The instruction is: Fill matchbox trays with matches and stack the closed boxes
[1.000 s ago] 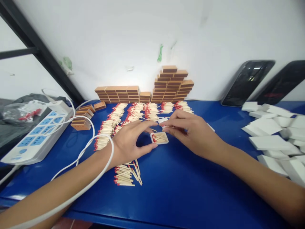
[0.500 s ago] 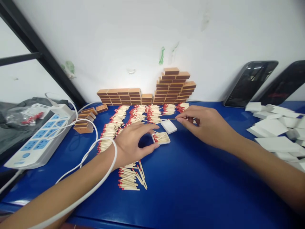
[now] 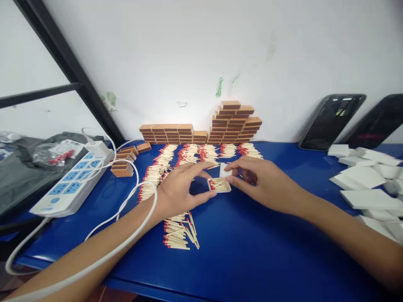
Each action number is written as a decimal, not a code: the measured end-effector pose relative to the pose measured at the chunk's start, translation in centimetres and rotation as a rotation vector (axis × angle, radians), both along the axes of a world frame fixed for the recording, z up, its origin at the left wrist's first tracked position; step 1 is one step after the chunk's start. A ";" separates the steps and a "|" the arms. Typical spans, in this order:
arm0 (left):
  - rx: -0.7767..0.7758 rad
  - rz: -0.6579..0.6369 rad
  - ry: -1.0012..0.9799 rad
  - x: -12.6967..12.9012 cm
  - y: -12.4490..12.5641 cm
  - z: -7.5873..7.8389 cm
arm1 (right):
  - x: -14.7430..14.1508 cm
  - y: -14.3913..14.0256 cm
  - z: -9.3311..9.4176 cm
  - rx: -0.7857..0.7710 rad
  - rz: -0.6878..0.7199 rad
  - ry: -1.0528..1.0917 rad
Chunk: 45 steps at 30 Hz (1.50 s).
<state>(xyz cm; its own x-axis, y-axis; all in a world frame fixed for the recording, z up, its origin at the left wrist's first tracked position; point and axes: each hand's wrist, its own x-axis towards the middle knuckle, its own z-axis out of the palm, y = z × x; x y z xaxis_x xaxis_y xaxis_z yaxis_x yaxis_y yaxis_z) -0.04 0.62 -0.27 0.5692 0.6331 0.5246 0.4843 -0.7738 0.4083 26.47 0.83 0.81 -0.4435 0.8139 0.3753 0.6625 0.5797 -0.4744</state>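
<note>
"So, going outward, what lies nearer to us than the open tray (image 3: 224,191)?"

"A heap of loose matches (image 3: 175,235), nearer and to its left, on the blue table (image 3: 252,256). They're outside it, so I count them among what's left."

"And the tray itself?"

"It's on the table, between the two hands. The left hand (image 3: 178,188) grasps its left end with thumb and finger. The right hand (image 3: 262,178) has its fingertips over the tray's far right part; whether they pinch a match, I can't tell."

"How full is it?"

"Partly, I'd judge. Some matches are in, red heads toward its left end, a few askew. How deep they lie doesn't show."

"Anything beyond it?"

"Just behind it, a white piece (image 3: 224,170), partly covered by the right fingers. Well to its right, a pile of white pieces (image 3: 368,199). Farther behind it, rows of matches (image 3: 207,152), so plenty seems left."

"And what looks done?"

"Farthest behind it, brown matchboxes (image 3: 228,126) stand stacked against the wall (image 3: 283,63). They look finished, though whether matches are inside, I can't tell."
</note>
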 end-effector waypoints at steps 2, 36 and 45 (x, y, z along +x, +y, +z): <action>0.001 -0.016 0.014 0.1 0.0 -0.1 | -1.0 -0.6 -0.6 -0.040 0.037 -0.001; -0.096 0.029 0.155 -0.4 -1.1 0.2 | 5.5 3.7 0.6 0.304 -0.331 -0.359; -0.026 0.020 0.153 -0.8 -0.5 -0.2 | -0.8 3.1 2.7 0.232 -0.097 -0.346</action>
